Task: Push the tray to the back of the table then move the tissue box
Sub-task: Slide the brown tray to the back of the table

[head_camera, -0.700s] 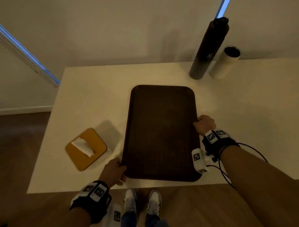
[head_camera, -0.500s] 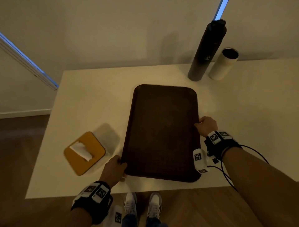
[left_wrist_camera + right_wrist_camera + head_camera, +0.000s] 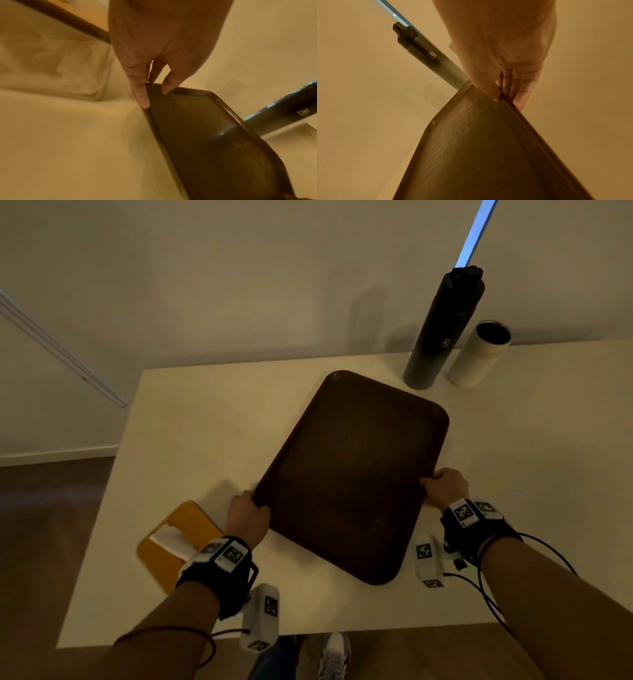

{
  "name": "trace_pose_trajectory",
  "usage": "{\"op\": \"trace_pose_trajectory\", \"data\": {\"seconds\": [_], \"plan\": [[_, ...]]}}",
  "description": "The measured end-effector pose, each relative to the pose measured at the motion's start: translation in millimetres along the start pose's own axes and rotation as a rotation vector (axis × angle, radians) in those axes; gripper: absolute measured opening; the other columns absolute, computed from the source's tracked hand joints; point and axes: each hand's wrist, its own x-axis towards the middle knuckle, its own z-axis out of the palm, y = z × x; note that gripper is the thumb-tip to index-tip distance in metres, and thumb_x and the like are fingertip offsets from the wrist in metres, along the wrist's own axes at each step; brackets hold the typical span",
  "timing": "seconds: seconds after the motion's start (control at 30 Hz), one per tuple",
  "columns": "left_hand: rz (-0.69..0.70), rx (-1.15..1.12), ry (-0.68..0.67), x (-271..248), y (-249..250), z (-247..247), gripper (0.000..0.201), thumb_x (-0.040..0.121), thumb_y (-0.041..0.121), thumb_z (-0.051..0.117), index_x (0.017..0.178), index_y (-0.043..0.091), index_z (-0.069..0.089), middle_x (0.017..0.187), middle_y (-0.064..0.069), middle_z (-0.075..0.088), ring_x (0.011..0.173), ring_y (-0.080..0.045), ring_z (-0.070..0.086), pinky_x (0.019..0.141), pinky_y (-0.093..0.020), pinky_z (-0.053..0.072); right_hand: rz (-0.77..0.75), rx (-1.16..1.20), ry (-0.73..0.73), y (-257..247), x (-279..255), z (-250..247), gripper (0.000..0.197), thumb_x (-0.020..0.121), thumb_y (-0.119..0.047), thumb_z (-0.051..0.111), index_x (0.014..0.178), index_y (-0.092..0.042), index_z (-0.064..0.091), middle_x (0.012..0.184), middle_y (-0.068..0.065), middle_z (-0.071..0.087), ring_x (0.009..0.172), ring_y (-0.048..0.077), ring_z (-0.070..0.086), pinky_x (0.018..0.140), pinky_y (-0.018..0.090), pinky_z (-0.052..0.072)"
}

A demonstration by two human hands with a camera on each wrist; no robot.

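On the tabletop middle lies the tray, turned askew; left hand and right hand each pinch its rim. Tissue box sits near the front left corner.

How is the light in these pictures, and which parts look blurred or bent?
Head view: dim warm light, the bottle throws a soft shadow on the wall, and the table edges splay from the wide lens. Left wrist view: the left side is smeared with blur; the left hand on the tray is sharper. Right wrist view: orange cast, bottle leaning, tray texture fairly clear.
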Motion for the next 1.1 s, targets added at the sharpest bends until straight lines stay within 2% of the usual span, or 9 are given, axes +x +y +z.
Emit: {"op": "trace_pose_trajectory", "data": {"seconds": [0.13,0.27,0.47,0.57,0.67,0.83,0.93,1.0,1.1], "plan": [[-0.039,0.070,-0.027,37,17,-13,0.038,0.080,0.016,0.053,0.113,-0.003,0.057,0.111,-0.024,0.065,0.096,-0.039,0.066,0.086,-0.048,0.056,0.042,0.097,0.027,-12,-10,9,0.009,0.080,-0.012,0.064,0.086,-0.005,0.063,0.091,0.019,0.070,0.082,0.035,0.070,0.082,0.047,0.060],[-0.032,0.157,-0.088,69,36,-32,0.036,0.083,0.015,0.052,0.111,-0.006,0.060,0.111,-0.023,0.066,0.099,-0.039,0.066,0.080,-0.039,0.055,0.092,0.167,0.022,-5,2,23,0.012,0.074,-0.016,0.068,0.073,-0.011,0.058,0.094,0.022,0.072,0.089,0.040,0.071,0.082,0.054,0.058],[0.031,0.251,-0.197,121,59,-63,0.035,0.086,0.014,0.053,0.110,-0.010,0.062,0.115,-0.027,0.064,0.106,-0.040,0.064,0.093,-0.050,0.054,0.207,0.371,-0.037,-3,-1,49,0.022,0.065,-0.021,0.072,0.080,-0.009,0.061,0.097,0.020,0.072,0.092,0.039,0.070,0.084,0.055,0.058],[0.066,0.329,-0.225,142,69,-76,0.035,0.089,0.016,0.053,0.112,-0.010,0.060,0.106,-0.021,0.059,0.096,-0.033,0.060,0.089,-0.043,0.052,0.266,0.464,-0.054,-16,-19,66,0.013,0.077,-0.010,0.070,0.081,-0.006,0.059,0.099,0.022,0.071,0.095,0.040,0.069,0.087,0.056,0.056],[0.087,0.379,-0.239,162,75,-88,0.037,0.089,0.018,0.055,0.114,-0.009,0.059,0.104,-0.019,0.056,0.089,-0.031,0.055,0.082,-0.042,0.051,0.288,0.482,-0.054,-21,-27,85,0.016,0.075,-0.009,0.072,0.079,-0.005,0.057,0.096,0.023,0.071,0.094,0.041,0.069,0.087,0.058,0.056],[0.121,0.332,-0.231,180,72,-102,0.048,0.090,0.026,0.055,0.131,0.000,0.053,0.131,-0.022,0.056,0.112,-0.039,0.058,0.093,-0.044,0.050,0.330,0.590,-0.050,-28,-29,97,0.013,0.082,-0.007,0.068,0.088,0.000,0.058,0.089,0.021,0.069,0.081,0.038,0.070,0.083,0.053,0.058],[0.027,0.157,-0.151,178,50,-107,0.062,0.089,0.032,0.057,0.141,0.003,0.042,0.143,-0.022,0.048,0.124,-0.041,0.053,0.102,-0.049,0.047,0.319,0.565,0.070,-33,-20,82,0.042,0.077,-0.023,0.072,0.107,0.003,0.059,0.099,0.020,0.071,0.080,0.037,0.072,0.075,0.051,0.061],[-0.044,0.005,-0.074,170,37,-109,0.049,0.088,0.032,0.059,0.126,0.000,0.054,0.126,-0.024,0.060,0.111,-0.042,0.061,0.094,-0.052,0.053,0.277,0.527,0.235,-39,-11,61,0.048,0.079,-0.029,0.073,0.114,-0.004,0.052,0.106,0.018,0.064,0.086,0.035,0.068,0.075,0.051,0.060],[-0.146,-0.085,-0.096,152,28,-106,0.030,0.089,0.031,0.058,0.089,0.001,0.062,0.085,-0.018,0.068,0.079,-0.034,0.067,0.078,-0.044,0.056,0.111,0.274,0.426,-54,14,25,0.052,0.085,-0.029,0.067,0.128,-0.007,0.046,0.123,0.025,0.060,0.108,0.039,0.061,0.092,0.048,0.052]]}}
